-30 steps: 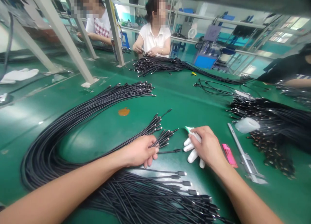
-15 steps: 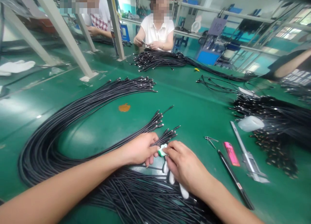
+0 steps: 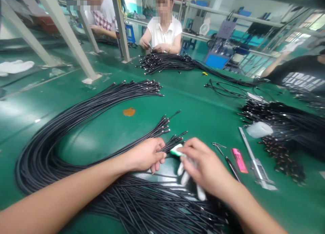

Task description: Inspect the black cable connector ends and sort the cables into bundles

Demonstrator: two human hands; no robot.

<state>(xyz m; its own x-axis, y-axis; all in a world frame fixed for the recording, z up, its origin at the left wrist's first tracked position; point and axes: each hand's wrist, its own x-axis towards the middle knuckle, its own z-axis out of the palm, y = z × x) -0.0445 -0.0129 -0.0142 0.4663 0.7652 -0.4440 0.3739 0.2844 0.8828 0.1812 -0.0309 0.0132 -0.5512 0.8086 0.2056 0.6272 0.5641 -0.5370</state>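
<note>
My left hand [image 3: 146, 155] is closed around a small bunch of black cables [image 3: 170, 142] whose plug ends fan out to the right above the green table [image 3: 203, 115]. My right hand [image 3: 204, 166] is closed on a white glove with a green cuff [image 3: 177, 151], its pale fingers hanging below my palm. The glove's cuff touches the cable ends beside my left fingers. A large pile of black cables [image 3: 152, 207] lies under both forearms.
A long cable loop [image 3: 76, 119] sweeps left. Tweezers [image 3: 218, 146], a black pen [image 3: 232, 168], a pink strip [image 3: 239, 160], a caliper [image 3: 256, 163] and a white cup [image 3: 259, 129] lie right. More cables [image 3: 286, 125] and other seated people surround the table.
My right hand carried the white glove from the right, off the pink strip, over to the cable ends by my left hand. The pen and tweezers became visible. My left hand stayed put.
</note>
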